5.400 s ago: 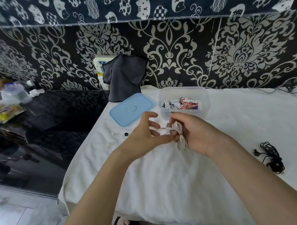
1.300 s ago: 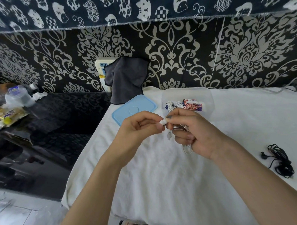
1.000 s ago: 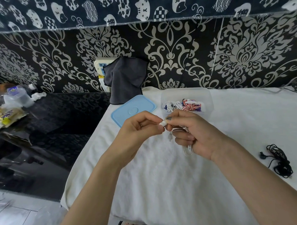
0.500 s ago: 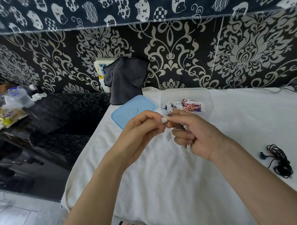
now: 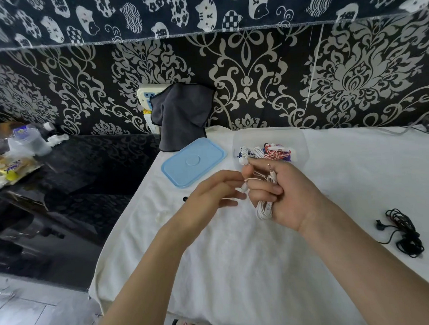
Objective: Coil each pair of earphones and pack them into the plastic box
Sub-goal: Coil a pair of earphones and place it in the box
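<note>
My right hand (image 5: pixel 286 193) grips a coil of white earphones (image 5: pixel 264 209) above the white-clothed table (image 5: pixel 237 264). One white earbud (image 5: pixel 243 160) sticks out above its thumb and forefinger, and the jack points up behind the fingers. My left hand (image 5: pixel 210 197) reaches in from the left and its fingertips pinch a thin strand by the second earbud (image 5: pixel 244 186). The clear plastic box (image 5: pixel 300 144) stands open just behind my hands, with several coiled earphones (image 5: pixel 272 153) in white, red and blue inside. A tangled black pair of earphones (image 5: pixel 403 232) lies on the cloth at the right.
The box's blue lid (image 5: pixel 193 162) lies left of the box. A grey cloth (image 5: pixel 182 117) hangs over a wall socket behind it. A small black ear tip (image 5: pixel 185 199) lies near the table's left edge. A dark side table (image 5: pixel 62 183) with clutter stands at the left.
My left hand let go of the top earbud and dropped lower, its fingers now straighter at the strand below. The right hand keeps the coil and now alone holds that earbud.
</note>
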Demonstrator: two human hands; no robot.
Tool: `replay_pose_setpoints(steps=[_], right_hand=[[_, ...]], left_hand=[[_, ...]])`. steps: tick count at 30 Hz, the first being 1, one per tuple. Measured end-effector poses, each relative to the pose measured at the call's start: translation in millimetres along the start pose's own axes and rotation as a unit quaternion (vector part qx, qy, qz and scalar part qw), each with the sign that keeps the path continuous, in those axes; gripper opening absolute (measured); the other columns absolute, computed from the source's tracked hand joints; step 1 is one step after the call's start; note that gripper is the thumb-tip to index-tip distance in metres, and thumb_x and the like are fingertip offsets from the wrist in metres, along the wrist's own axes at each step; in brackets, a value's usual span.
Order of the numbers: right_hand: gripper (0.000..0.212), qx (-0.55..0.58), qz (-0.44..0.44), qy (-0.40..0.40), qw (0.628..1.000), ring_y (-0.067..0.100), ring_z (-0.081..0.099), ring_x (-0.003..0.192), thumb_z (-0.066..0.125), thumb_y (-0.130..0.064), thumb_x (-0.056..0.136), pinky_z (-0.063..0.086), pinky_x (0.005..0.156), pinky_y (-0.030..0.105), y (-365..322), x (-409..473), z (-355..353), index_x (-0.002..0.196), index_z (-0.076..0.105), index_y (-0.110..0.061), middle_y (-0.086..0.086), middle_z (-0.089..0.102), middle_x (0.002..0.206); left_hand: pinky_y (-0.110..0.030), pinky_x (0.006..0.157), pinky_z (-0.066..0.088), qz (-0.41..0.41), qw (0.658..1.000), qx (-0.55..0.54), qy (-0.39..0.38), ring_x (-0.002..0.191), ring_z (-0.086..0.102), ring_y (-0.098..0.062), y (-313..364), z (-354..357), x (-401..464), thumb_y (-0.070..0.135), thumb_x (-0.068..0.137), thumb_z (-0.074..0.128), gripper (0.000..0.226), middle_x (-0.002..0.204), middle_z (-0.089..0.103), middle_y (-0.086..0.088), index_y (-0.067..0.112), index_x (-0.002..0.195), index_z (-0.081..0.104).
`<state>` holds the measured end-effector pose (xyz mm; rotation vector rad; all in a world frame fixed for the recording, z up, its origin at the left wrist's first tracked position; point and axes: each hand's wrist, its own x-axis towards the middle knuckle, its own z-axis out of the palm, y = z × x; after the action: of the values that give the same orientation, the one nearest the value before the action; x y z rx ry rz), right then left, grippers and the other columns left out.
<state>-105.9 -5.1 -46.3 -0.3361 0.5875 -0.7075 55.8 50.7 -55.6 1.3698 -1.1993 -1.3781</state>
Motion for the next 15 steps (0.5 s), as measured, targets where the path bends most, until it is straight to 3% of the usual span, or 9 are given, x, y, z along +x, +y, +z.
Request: replay_pose_setpoints(steps=[3, 8, 10, 12, 15], right_hand=[[0.012, 0.022, 0.013, -0.009, 1.000, 0.006, 0.023, 0.031, 0.063, -0.012, 0.082, 0.015, 0.035, 0.016, -1.0, 0.4, -2.0, 0.077, 0.053, -0.007, -0.001, 0.057, 0.075], [0.004, -0.015, -0.013, 0.021, 1.000, 0.004, 0.022, 0.033, 0.059, -0.009, 0.089, 0.017, 0.035, 0.016, -0.9, -0.3, -2.3, 0.086, 0.059, -0.008, 0.000, 0.057, 0.075], [0.014, -0.104, -0.059, 0.064, 0.991, 0.005, 0.023, 0.036, 0.055, -0.007, 0.095, 0.020, 0.035, 0.017, 1.0, 3.1, -3.5, 0.101, 0.065, -0.014, 0.002, 0.059, 0.076], [0.021, -0.244, -0.104, 0.117, 0.957, 0.007, 0.024, 0.039, 0.054, -0.009, 0.096, 0.022, 0.037, 0.020, 5.9, 6.4, -4.0, 0.109, 0.067, -0.019, 0.003, 0.058, 0.078], [0.011, -0.367, -0.117, 0.135, 0.913, 0.011, 0.026, 0.043, 0.060, -0.019, 0.094, 0.022, 0.041, 0.022, 14.8, 8.3, -2.9, 0.099, 0.068, -0.013, 0.005, 0.060, 0.082]], left_hand=[[-0.032, 0.092, 0.055, 0.004, 0.999, 0.040, -0.031, 0.097, 0.071, -0.019, 0.0, 0.8, -2.6, -0.002, 0.096, 0.057, 0.026, 0.112, 0.074, -0.012, 0.006, 0.119, 0.066], [-0.035, 0.093, 0.056, 0.007, 1.000, 0.028, -0.007, 0.088, 0.071, -0.019, -0.1, -0.4, -3.3, -0.001, 0.094, 0.065, 0.015, 0.095, 0.071, -0.012, 0.004, 0.109, 0.066], [-0.034, 0.093, 0.055, 0.015, 0.999, 0.027, 0.028, 0.090, 0.072, -0.021, 0.1, -2.0, -2.9, -0.003, 0.090, 0.069, 0.017, 0.094, 0.075, -0.013, 0.007, 0.104, 0.066], [-0.030, 0.089, 0.053, 0.026, 0.996, 0.045, 0.069, 0.089, 0.070, -0.020, -0.1, -5.2, -2.0, -0.002, 0.087, 0.073, 0.017, 0.094, 0.075, -0.018, 0.008, 0.099, 0.066], [-0.030, 0.083, 0.053, 0.056, 0.990, 0.085, 0.100, 0.085, 0.068, -0.023, -0.4, -10.4, -1.7, -0.001, 0.087, 0.073, 0.014, 0.095, 0.073, -0.023, 0.008, 0.097, 0.068]])
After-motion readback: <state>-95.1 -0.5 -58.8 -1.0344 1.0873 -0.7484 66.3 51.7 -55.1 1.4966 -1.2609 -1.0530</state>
